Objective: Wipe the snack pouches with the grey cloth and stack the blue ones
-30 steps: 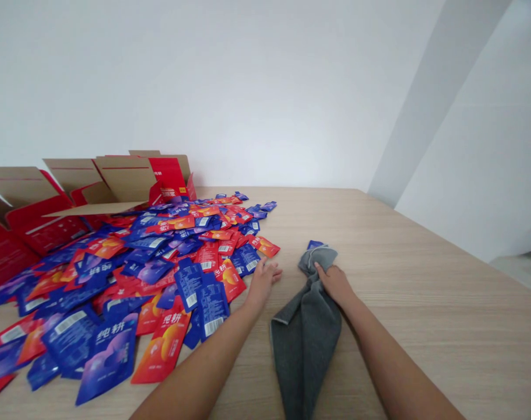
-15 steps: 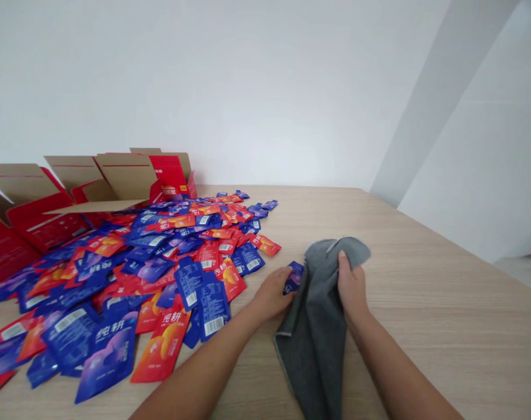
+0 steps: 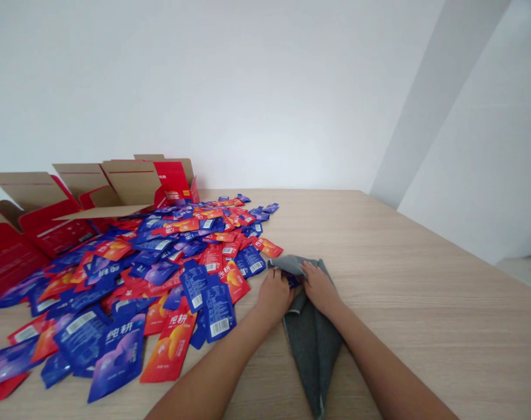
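Note:
A dark blue pouch (image 3: 293, 280) shows between my two hands, mostly covered by a grey cloth (image 3: 313, 332). My left hand (image 3: 274, 294) is closed on the pouch's left side, its fingertips at the cloth's folded upper edge. From the right, my right hand (image 3: 320, 287) grips the cloth, its fingers pressing a fold over the pouch. The cloth's lower end hangs to a point toward me on the table. Left of my left hand lie a blue pouch (image 3: 219, 309) with a barcode and an orange-red pouch (image 3: 171, 344).
A large heap of red and blue pouches (image 3: 156, 271) covers the left of the wooden table (image 3: 414, 291). Behind it stand open red cardboard boxes (image 3: 58, 230) with raised brown flaps. A white wall (image 3: 269, 93) rises behind the table.
My right hand has moved left and brought the cloth's upper part over the blue pouch. The cloth now covers most of the pouch, and both hands are closer together.

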The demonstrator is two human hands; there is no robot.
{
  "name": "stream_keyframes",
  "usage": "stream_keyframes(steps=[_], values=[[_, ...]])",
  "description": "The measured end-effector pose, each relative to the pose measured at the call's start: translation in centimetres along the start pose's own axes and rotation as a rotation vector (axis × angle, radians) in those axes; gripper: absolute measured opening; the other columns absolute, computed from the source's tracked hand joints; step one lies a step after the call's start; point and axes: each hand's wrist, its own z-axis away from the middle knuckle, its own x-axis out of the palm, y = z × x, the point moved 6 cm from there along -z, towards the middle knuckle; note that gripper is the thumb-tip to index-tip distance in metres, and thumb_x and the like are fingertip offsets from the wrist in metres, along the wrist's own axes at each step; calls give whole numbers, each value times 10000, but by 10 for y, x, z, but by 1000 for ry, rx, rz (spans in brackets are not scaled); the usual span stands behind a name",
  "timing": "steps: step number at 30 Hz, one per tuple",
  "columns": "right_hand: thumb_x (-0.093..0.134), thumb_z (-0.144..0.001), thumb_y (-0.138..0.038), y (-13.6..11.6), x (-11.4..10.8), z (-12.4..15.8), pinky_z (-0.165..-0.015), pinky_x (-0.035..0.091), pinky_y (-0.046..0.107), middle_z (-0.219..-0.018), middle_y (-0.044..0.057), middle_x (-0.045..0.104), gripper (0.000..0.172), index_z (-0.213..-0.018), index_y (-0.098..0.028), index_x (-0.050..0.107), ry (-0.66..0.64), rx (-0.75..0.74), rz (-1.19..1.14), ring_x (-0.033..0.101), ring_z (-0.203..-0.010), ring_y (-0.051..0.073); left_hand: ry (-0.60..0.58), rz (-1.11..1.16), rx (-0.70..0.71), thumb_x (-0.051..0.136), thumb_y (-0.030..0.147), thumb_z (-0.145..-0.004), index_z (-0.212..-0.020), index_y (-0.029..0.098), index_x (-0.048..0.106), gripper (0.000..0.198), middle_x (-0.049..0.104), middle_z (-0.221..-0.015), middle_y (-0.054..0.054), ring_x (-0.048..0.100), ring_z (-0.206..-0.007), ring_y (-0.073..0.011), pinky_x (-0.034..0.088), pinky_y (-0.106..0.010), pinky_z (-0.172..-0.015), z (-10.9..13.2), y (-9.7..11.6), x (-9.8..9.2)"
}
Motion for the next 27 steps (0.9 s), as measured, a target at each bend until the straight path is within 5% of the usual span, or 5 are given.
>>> stream_keyframes(steps=[10, 17, 22, 25, 27], values=[[366, -768, -57, -2, 7, 8, -1057, 285, 407, -1342, 142, 462, 507, -1256, -84, 499, 40, -68, -62, 399, -1259, 221, -70, -19, -10, 463, 80, -777, -1006, 102, 642, 291, 646, -975, -195, 566, -976, -304, 388, -443, -864, -2, -2, 16], [372, -837, -271, 35, -7, -1, -947, 402, 400, -1086, 109, 654, 371, -1083, -146, 620, 261, 167, -510, 577, -1052, 234, -12, 157, -126, 547, 97, -715, -940, 89, 616, 235, 618, -991, -192, 514, -1052, -318, 379, -446, -895, 2, -9, 0], [310, -842, -497, 59, -23, 12, -934, 401, 429, -1078, 150, 650, 547, -1040, -98, 628, 450, 344, -718, 566, -1058, 281, 50, 471, -338, 439, 142, -823, -958, 163, 569, 189, 633, -821, -71, 619, -827, -229, 473, -371, -751, 3, -35, 1], [334, -845, -507, 40, -28, 15, -955, 384, 416, -1087, 148, 646, 533, -1064, -111, 615, 435, 262, -746, 556, -1074, 269, 17, 718, -461, 412, 189, -876, -1004, 141, 548, 193, 608, -691, -21, 601, -558, -165, 496, -305, -547, 2, -46, 17], [334, -867, -429, 9, -24, 13, -989, 356, 397, -1168, 138, 608, 477, -1143, -125, 576, 268, 34, -648, 517, -1138, 237, 25, 879, -516, 462, 251, -894, -1046, 134, 542, 208, 616, -791, -33, 600, -604, -148, 507, -305, -563, 3, -50, 27]])
